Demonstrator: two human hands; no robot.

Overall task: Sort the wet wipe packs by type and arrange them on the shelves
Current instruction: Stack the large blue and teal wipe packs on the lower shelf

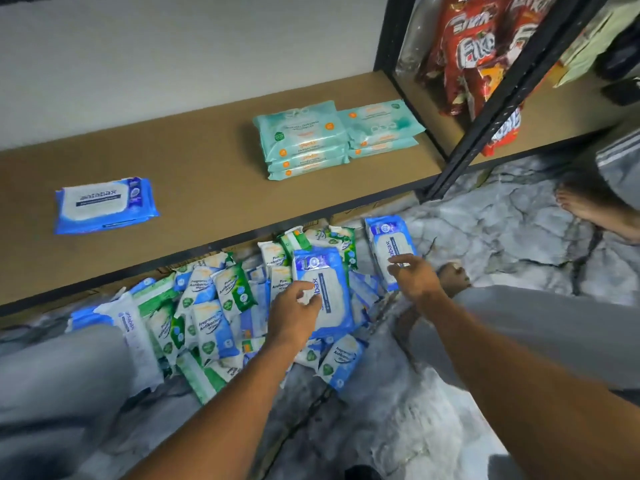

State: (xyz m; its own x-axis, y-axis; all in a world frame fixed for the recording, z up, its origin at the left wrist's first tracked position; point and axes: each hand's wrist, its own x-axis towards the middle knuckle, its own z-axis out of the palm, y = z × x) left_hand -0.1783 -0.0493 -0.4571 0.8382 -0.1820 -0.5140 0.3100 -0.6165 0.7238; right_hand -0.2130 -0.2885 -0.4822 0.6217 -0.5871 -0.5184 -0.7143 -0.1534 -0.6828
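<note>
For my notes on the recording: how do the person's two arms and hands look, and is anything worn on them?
Both forearms are bare up to the picture's edge: no sleeves show. The left hand and the right hand wear no gloves, and I see no watch, ring or bracelet. Grey trousers cover the legs.

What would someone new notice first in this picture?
Probably the pile of wipe packs on the marble-look floor, with the left hand on a blue pack and the right hand at another blue pack. Next, the teal stacks on the brown shelf, and red snack bags at upper right.
</note>
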